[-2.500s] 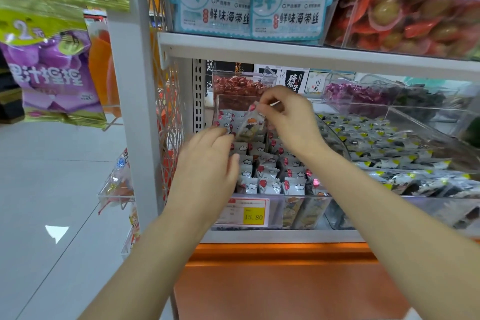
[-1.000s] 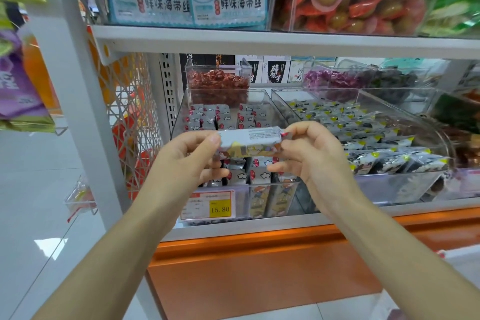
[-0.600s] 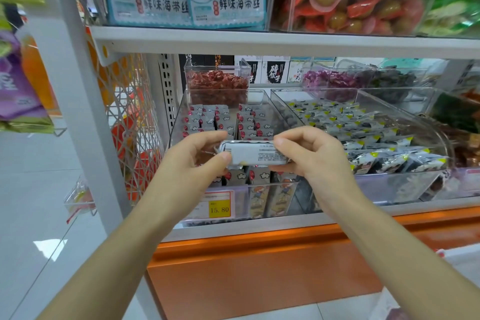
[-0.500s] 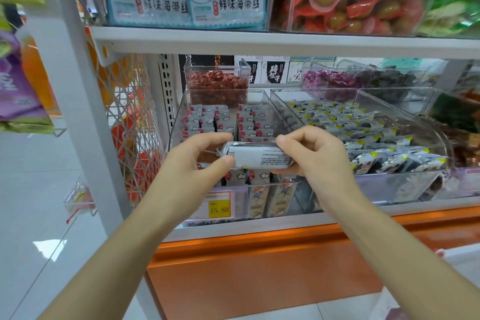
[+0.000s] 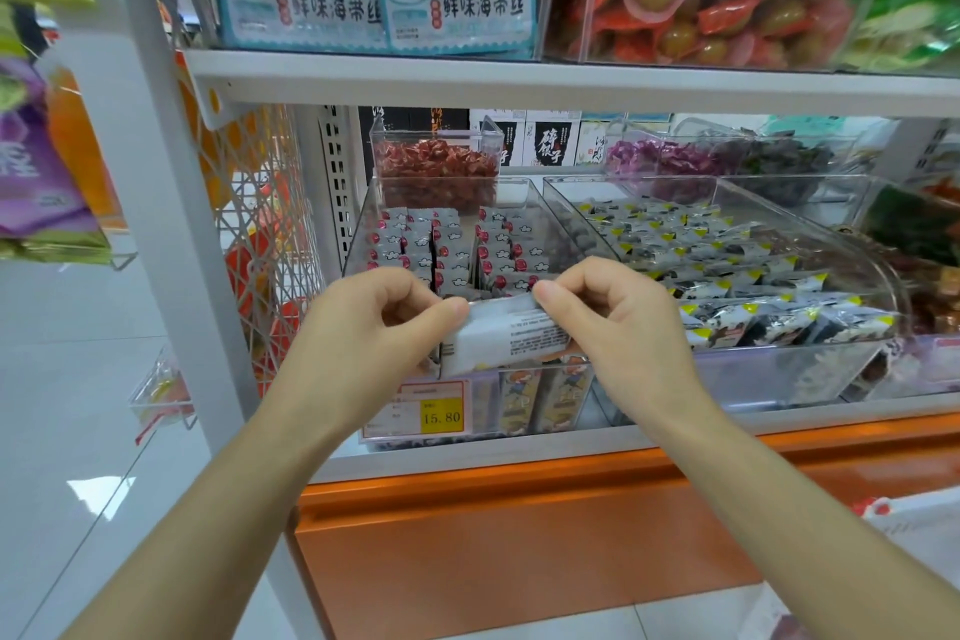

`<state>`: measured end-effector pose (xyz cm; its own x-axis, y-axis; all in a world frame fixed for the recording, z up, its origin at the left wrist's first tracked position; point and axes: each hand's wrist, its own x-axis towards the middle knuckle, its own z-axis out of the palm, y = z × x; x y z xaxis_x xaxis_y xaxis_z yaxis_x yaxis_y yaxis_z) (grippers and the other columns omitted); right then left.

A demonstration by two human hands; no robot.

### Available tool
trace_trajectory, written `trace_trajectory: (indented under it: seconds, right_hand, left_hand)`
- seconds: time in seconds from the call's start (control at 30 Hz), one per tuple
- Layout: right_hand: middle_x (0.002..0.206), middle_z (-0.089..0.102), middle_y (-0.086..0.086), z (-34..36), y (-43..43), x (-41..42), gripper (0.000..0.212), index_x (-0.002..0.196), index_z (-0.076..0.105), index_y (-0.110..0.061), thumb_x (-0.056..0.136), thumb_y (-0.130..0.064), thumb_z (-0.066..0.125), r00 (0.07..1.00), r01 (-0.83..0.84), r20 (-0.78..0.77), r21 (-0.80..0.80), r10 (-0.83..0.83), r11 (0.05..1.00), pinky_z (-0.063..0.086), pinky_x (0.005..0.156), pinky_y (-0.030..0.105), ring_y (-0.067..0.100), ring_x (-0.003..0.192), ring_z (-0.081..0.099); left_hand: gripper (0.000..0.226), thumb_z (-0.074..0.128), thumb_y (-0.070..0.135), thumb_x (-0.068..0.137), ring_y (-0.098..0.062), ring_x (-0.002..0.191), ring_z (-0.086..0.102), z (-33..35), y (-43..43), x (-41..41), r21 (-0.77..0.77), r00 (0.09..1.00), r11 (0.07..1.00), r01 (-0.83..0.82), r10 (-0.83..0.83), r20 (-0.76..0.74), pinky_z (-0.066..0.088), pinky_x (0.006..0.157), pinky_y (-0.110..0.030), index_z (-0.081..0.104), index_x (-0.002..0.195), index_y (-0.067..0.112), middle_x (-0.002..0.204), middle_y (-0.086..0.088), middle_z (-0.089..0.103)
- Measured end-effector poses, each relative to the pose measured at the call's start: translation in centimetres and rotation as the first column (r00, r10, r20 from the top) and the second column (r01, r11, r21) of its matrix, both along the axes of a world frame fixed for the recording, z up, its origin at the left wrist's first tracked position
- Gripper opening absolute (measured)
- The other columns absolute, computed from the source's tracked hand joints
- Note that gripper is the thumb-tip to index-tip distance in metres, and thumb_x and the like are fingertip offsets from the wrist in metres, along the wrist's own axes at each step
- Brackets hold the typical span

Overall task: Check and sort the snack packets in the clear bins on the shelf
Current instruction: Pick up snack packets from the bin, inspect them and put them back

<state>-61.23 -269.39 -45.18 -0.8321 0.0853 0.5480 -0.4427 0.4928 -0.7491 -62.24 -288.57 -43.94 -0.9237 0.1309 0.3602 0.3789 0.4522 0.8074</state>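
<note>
Silvery film, white printed back turned toward me: the snack packet hangs between my 2 hands, in the air just above the front lip of the left clear bin. My left hand pinches its left end between thumb and curled fingers; my right hand pinches the right end near the top edge. I judge it light, soft and crinkly, a little slick, so the sealed ends are where to hold it; squeezing the middle could crush the contents.

At 12 o'clock from the packet, matching packets stand in neat rows inside that bin. At 2 o'clock a second clear bin holds yellow-cornered packets lying looser. At 6 o'clock a price tag reads 15.80, on the bin front above the white shelf edge. Pale tiled floor spreads at 8 o'clock.
</note>
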Motion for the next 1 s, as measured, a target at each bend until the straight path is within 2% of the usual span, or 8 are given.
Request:
trace_trajectory:
  seconds: [0.27, 0.4, 0.5, 0.6, 0.7, 0.8, 0.9, 1.0]
  right_hand:
    - [0.068, 0.062, -0.002, -0.1, -0.1, 0.0, 0.019, 0.069, 0.063, -0.016, 0.087, -0.021, 0.062, 0.999, -0.043, 0.011, 0.006, 0.043, 0.999, 0.046, 0.057, 0.02, 0.006, 0.063, 0.056]
    - [0.068, 0.063, -0.001, -0.2, -0.3, 0.0, 0.02, 0.068, 0.063, -0.016, 0.087, -0.022, 0.062, 0.999, -0.024, 0.024, -0.027, 0.024, 0.999, 0.048, 0.059, 0.023, 0.008, 0.064, 0.057]
    - [0.067, 0.062, 0.005, -0.3, -0.1, -0.1, 0.024, 0.068, 0.063, -0.011, 0.088, -0.024, 0.062, 0.998, 0.055, 0.007, -0.037, -0.055, 0.998, 0.053, 0.064, 0.036, 0.018, 0.067, 0.06]
    - [0.073, 0.067, 0.009, -0.4, 0.2, -0.4, 0.023, 0.072, 0.065, -0.009, 0.088, -0.026, 0.062, 0.994, 0.096, 0.054, -0.09, -0.091, 0.991, 0.055, 0.068, 0.049, 0.027, 0.074, 0.065]
    - [0.082, 0.07, 0.009, -0.5, 0.4, -0.6, 0.016, 0.079, 0.07, -0.011, 0.089, -0.021, 0.062, 0.99, 0.052, 0.137, -0.248, -0.019, 0.967, 0.059, 0.068, 0.04, 0.025, 0.08, 0.069]
    - [0.088, 0.073, 0.003, -0.4, 0.1, -0.7, 0.018, 0.103, 0.068, -0.014, 0.088, -0.008, 0.061, 0.963, -0.129, 0.14, -0.504, 0.229, 0.854, 0.058, 0.068, 0.024, 0.019, 0.082, 0.071]
    - [0.093, 0.073, -0.004, -0.5, 0.1, -1.1, 0.043, 0.123, 0.058, -0.018, 0.084, 0.0, 0.064, 0.955, -0.191, 0.112, -0.473, 0.273, 0.86, 0.056, 0.07, 0.02, 0.016, 0.082, 0.071]
    - [0.092, 0.072, 0.001, 0.2, 0.0, -1.6, 0.029, 0.111, 0.065, -0.017, 0.085, -0.004, 0.065, 0.981, -0.143, 0.07, -0.387, 0.184, 0.911, 0.056, 0.064, 0.02, 0.012, 0.078, 0.07]
  left_hand:
    - [0.018, 0.068, 0.028, 0.08, 0.003, 0.056, 0.061, 0.2, -0.5, -0.3, -0.11, 0.995, 0.993, -0.038, 0.028, -0.092, 0.043, 0.047, -0.006, 0.069, 0.064, 0.021, 0.063, 0.023, 0.065]
    - [0.017, 0.066, 0.032, 0.08, -0.002, 0.057, 0.061, 0.0, -0.6, -0.4, -0.115, 0.992, 0.992, -0.043, 0.029, -0.124, 0.047, 0.051, -0.012, 0.069, 0.067, 0.022, 0.06, 0.013, 0.066]
    - [0.019, 0.057, 0.043, 0.081, -0.001, 0.066, 0.061, -0.4, -0.1, -0.2, -0.117, 0.996, 0.993, 0.016, -0.027, -0.091, 0.05, 0.061, -0.016, 0.067, 0.079, 0.028, 0.07, 0.011, 0.066]
    - [0.035, 0.062, 0.044, 0.078, 0.005, 0.084, 0.056, -1.0, 0.6, 0.0, -0.27, 0.995, 0.961, 0.06, -0.079, -0.062, 0.044, 0.066, -0.008, 0.06, 0.111, 0.034, 0.1, 0.02, 0.062]
    - [0.049, 0.064, 0.033, 0.083, 0.009, 0.084, 0.05, -1.2, 0.9, -0.2, -0.303, 0.99, 0.953, -0.009, -0.034, -0.137, 0.039, 0.069, 0.002, 0.052, 0.131, 0.028, 0.109, 0.021, 0.054]
    - [0.048, 0.062, 0.03, 0.087, 0.005, 0.084, 0.056, -1.2, 0.8, -0.4, -0.147, 0.991, 0.987, -0.063, 0.044, -0.129, 0.045, 0.073, -0.008, 0.051, 0.133, 0.024, 0.097, 0.016, 0.06]
    - [0.045, 0.059, 0.03, 0.089, -0.001, 0.089, 0.06, -1.1, 0.8, -0.7, -0.057, 0.992, 0.996, -0.074, 0.068, -0.105, 0.047, 0.074, -0.012, 0.051, 0.133, 0.024, 0.096, 0.014, 0.063]
    - [0.047, 0.05, 0.038, 0.091, -0.009, 0.105, 0.056, -0.9, 0.8, -1.0, -0.162, 0.981, 0.978, -0.13, 0.103, -0.167, 0.043, 0.086, -0.017, 0.047, 0.136, 0.021, 0.116, 0.008, 0.062]
